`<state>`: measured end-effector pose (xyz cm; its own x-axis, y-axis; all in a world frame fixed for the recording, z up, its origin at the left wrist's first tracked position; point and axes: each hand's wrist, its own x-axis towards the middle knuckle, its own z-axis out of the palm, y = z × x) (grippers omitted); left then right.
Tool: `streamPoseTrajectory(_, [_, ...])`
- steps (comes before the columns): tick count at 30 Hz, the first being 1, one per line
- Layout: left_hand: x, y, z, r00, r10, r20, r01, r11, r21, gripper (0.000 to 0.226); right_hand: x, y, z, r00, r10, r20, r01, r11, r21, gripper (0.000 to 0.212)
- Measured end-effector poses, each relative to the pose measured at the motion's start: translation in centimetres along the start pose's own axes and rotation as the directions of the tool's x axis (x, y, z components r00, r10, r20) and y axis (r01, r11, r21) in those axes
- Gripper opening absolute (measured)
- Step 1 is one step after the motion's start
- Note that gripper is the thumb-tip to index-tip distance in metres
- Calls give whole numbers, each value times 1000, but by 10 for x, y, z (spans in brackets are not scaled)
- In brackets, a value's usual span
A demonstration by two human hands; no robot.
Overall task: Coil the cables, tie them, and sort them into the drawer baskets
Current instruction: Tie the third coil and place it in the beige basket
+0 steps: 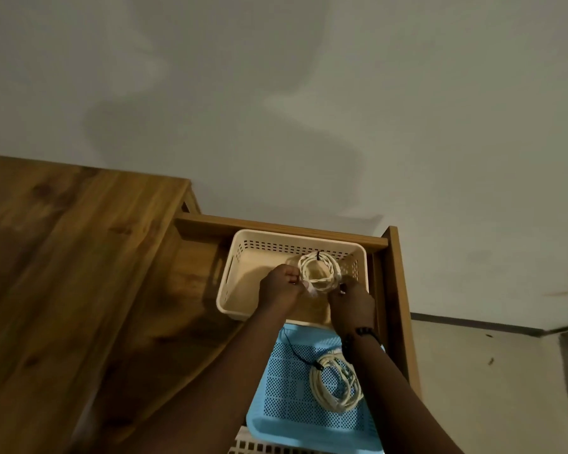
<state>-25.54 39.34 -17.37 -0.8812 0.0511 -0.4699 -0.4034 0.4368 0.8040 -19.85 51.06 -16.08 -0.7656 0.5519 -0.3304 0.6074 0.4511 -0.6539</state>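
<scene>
Centre of frame, both hands held over the open drawer [395, 290] beside the wooden worktop [79, 273] that fills the left of the frame. Left hand [281, 286] has its fingers curled tight, pinching the left edge of a cream coiled cable [320, 271]; right hand [351, 301] grips the coil's right lower edge, fingers folded in, a dark bracelet [364, 332] at the wrist. The coil is round and neat, with a small black tie [318, 256] showing at its top, so it appears already bound. It sits above, or just inside, the beige basket [236, 273] at the back of the drawer; whether it touches the basket floor I cannot tell. Lower in frame, the blue basket [276, 388] holds another cream cable bundle [336, 381], coiled, with a thin black cord [297, 350] trailing from it toward the upper left of that basket. A white basket rim [259, 447] shows at the bottom edge, contents out of view. Judgement: the sort looks well along, with one bundle placed in blue and a second coiled, tied and about to be let go in beige. Left to do, as far as can be seen: release this coil and deal with any cables outside the frame. None lies on the visible worktop. Lighting dim; fine detail of the tie is unclear.
</scene>
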Motion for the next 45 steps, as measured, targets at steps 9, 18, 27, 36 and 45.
streamPoseTrajectory(9, [11, 11, 11, 998, 44, 52, -54, 977, 205, 29, -10, -9, -1, 959, -244, -142, 190, 929, -317, 46])
streamPoseTrajectory(18, [10, 3, 11, 996, -42, 73, 34, 993, 115, 16, 0, 1, 9, 919, -394, 10, 379, 875, -302, 22])
streamPoseTrajectory(27, [8, 2, 1, 976, 204, 80, -202, 979, -34, 29, 10, 3, -6, 996, -90, 11, 87, 983, 163, 14])
streamPoseTrajectory(36, [-14, 8, 7, 736, 659, 152, -677, 715, 178, 26, 12, -11, -11, 933, 245, 263, -358, 578, 733, 16])
streamPoseTrajectory(45, [-17, -7, 16, 784, 544, 299, -619, 723, 308, 66, -2, -20, -17, 984, 174, -25, -176, 976, -125, 21])
